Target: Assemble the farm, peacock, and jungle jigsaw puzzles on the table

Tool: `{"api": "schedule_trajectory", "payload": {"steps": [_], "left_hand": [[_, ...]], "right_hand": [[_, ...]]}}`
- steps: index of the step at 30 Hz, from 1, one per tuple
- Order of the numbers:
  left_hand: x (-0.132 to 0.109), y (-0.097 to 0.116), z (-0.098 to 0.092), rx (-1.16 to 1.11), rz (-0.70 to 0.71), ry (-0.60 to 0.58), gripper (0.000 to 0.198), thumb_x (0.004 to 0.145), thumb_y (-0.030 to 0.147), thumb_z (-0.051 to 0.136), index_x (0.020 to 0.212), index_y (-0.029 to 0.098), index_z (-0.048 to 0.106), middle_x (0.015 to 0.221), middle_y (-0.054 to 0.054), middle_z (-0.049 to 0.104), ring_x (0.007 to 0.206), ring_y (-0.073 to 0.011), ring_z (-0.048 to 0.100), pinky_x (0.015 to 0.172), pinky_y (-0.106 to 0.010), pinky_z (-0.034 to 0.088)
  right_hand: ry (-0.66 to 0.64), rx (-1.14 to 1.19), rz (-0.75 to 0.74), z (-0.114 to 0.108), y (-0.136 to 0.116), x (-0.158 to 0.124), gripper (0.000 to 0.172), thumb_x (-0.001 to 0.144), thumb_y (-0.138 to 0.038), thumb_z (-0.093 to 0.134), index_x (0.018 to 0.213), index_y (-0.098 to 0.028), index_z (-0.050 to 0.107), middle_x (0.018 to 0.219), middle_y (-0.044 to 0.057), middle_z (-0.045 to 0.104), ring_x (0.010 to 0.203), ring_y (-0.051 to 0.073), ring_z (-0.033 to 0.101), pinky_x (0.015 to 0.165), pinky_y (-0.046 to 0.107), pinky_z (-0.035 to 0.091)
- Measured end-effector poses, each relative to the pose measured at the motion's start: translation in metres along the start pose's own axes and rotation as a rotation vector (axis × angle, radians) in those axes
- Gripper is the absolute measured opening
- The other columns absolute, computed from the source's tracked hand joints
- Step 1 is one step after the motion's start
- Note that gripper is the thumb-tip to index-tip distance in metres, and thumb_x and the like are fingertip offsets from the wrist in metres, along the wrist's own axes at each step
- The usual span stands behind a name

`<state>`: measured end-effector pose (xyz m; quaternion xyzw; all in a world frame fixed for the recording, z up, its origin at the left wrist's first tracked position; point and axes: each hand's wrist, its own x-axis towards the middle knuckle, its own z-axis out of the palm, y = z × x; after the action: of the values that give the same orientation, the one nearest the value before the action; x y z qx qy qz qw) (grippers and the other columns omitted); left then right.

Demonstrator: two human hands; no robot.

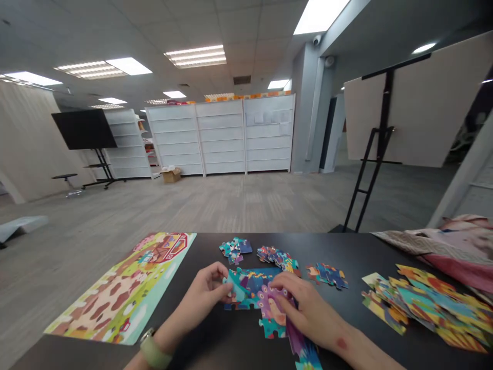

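Note:
A partly joined jigsaw section (252, 288) in blue, teal and purple lies on the black table (215, 339) in front of me. My left hand (204, 298) pinches a teal piece at the section's left edge, fingers curled. My right hand (304, 308) lies over the section's right part, fingers pressing down on purple pieces. A green-banded watch sits on my left wrist.
A finished farm puzzle (127, 288) lies at the table's left. Small clusters of loose pieces (235, 249) (279, 257) (327, 275) sit beyond my hands. A larger pile of colourful pieces (427, 303) and folded cloth (458, 246) are at right. A black easel stand (375, 154) rises behind the table.

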<state>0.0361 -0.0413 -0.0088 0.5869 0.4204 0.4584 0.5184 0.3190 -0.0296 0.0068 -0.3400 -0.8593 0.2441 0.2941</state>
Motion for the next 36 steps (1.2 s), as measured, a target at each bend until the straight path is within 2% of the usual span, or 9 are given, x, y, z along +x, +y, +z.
{"api": "schedule_trajectory", "payload": {"steps": [5, 11, 13, 17, 21, 24, 30, 36], "left_hand": [[-0.015, 0.004, 0.040, -0.114, -0.074, -0.047, 0.046, 0.078, 0.045, 0.083, 0.094, 0.020, 0.049, 0.085, 0.003, 0.057, 0.066, -0.0121, 0.065, 0.057, -0.022, 0.055], [-0.025, 0.016, 0.058, -0.097, -0.096, -0.025, 0.048, 0.078, 0.042, 0.081, 0.109, 0.022, 0.052, 0.085, 0.005, 0.049, 0.068, -0.0129, 0.065, 0.058, -0.025, 0.058], [-0.028, 0.015, 0.062, -0.055, -0.116, -0.015, 0.046, 0.077, 0.041, 0.080, 0.109, 0.020, 0.054, 0.084, 0.005, 0.047, 0.068, -0.0137, 0.064, 0.057, -0.025, 0.057], [-0.038, 0.009, 0.071, 0.097, -0.133, -0.031, 0.030, 0.080, 0.034, 0.073, 0.099, 0.018, 0.055, 0.078, 0.005, 0.051, 0.061, -0.0111, 0.058, 0.055, -0.023, 0.050], [-0.048, 0.005, 0.082, 0.378, -0.069, -0.032, 0.013, 0.082, 0.019, 0.065, 0.094, 0.017, 0.060, 0.070, 0.004, 0.057, 0.064, -0.0126, 0.056, 0.060, -0.022, 0.040], [-0.050, 0.005, 0.087, 0.478, -0.054, -0.031, 0.011, 0.082, 0.017, 0.062, 0.093, 0.017, 0.063, 0.070, 0.003, 0.061, 0.067, -0.0145, 0.058, 0.063, -0.023, 0.040], [-0.049, 0.005, 0.093, 0.495, -0.095, -0.037, 0.009, 0.083, 0.023, 0.061, 0.091, 0.018, 0.063, 0.069, 0.003, 0.063, 0.067, -0.0166, 0.060, 0.063, -0.023, 0.041], [-0.050, 0.012, 0.102, 0.858, -0.074, -0.007, 0.008, 0.079, 0.023, 0.064, 0.087, 0.022, 0.067, 0.073, 0.001, 0.066, 0.075, -0.0206, 0.062, 0.067, -0.026, 0.040]], "right_hand": [[0.037, -0.008, -0.019, 0.002, 0.005, -0.001, 0.024, 0.095, -0.013, 0.049, 0.113, -0.019, 0.064, 0.109, 0.007, 0.071, 0.103, 0.022, 0.066, 0.092, 0.037, 0.051], [0.074, -0.002, -0.057, 0.000, 0.012, -0.002, 0.033, 0.089, -0.004, 0.048, 0.113, -0.019, 0.064, 0.110, 0.006, 0.072, 0.103, 0.020, 0.066, 0.093, 0.035, 0.051], [0.083, -0.010, -0.068, 0.000, 0.014, -0.002, 0.035, 0.088, -0.001, 0.046, 0.113, -0.018, 0.064, 0.110, 0.007, 0.072, 0.105, 0.020, 0.066, 0.094, 0.035, 0.051], [0.103, -0.039, -0.071, -0.001, 0.016, -0.002, 0.036, 0.086, 0.000, 0.046, 0.111, -0.018, 0.064, 0.107, 0.007, 0.072, 0.101, 0.021, 0.067, 0.092, 0.035, 0.051], [0.100, -0.044, -0.081, -0.001, 0.014, -0.002, 0.035, 0.086, 0.000, 0.048, 0.110, -0.018, 0.065, 0.105, 0.006, 0.072, 0.099, 0.021, 0.067, 0.091, 0.035, 0.052], [0.091, -0.042, -0.090, 0.000, 0.012, -0.002, 0.032, 0.086, -0.001, 0.048, 0.107, -0.018, 0.065, 0.104, 0.007, 0.073, 0.099, 0.021, 0.067, 0.090, 0.036, 0.052], [0.075, -0.040, -0.094, -0.001, 0.009, -0.002, 0.031, 0.086, -0.002, 0.048, 0.106, -0.018, 0.066, 0.105, 0.008, 0.073, 0.100, 0.022, 0.067, 0.092, 0.037, 0.052], [0.053, -0.046, -0.085, 0.000, 0.009, -0.004, 0.029, 0.089, -0.004, 0.048, 0.106, -0.018, 0.066, 0.105, 0.008, 0.073, 0.100, 0.022, 0.067, 0.091, 0.036, 0.053]]}}
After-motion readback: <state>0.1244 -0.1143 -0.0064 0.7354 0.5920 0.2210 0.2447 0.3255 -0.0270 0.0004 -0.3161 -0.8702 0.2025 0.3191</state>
